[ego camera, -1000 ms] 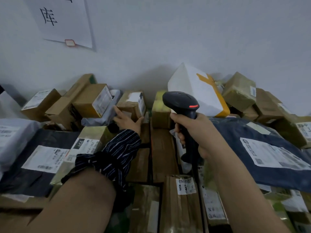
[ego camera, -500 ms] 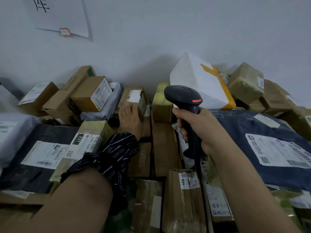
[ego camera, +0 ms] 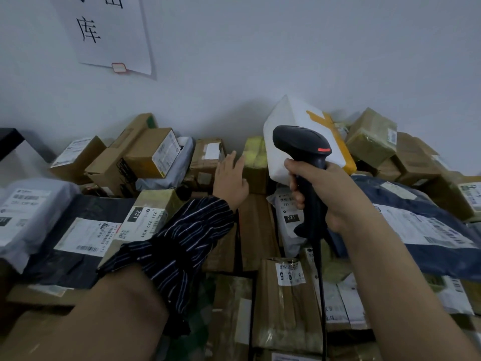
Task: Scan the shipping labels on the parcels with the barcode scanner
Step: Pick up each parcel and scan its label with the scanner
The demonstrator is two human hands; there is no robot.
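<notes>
My right hand (ego camera: 330, 191) grips the handle of a black barcode scanner (ego camera: 303, 147), whose head with a red mark points away toward the back of the pile. My left hand (ego camera: 230, 179) reaches forward with straight fingers between a small brown box with a white label (ego camera: 208, 155) and a yellow-green taped parcel (ego camera: 256, 162); it holds nothing. A striped sleeve is pushed up on that forearm. A white parcel with orange tape (ego camera: 294, 118) leans on the wall behind the scanner.
Parcels cover the whole surface: cardboard boxes at the back left (ego camera: 153, 149), a black bag with a label (ego camera: 86, 238), a white bag (ego camera: 28, 204), a big dark blue bag (ego camera: 426, 230) at right, taped boxes in front (ego camera: 286, 303). A paper sign (ego camera: 104, 32) hangs on the wall.
My left hand has let go of the small brown box and moved right toward the yellow-green parcel, fingers now straight. The scanner stays raised in my right hand.
</notes>
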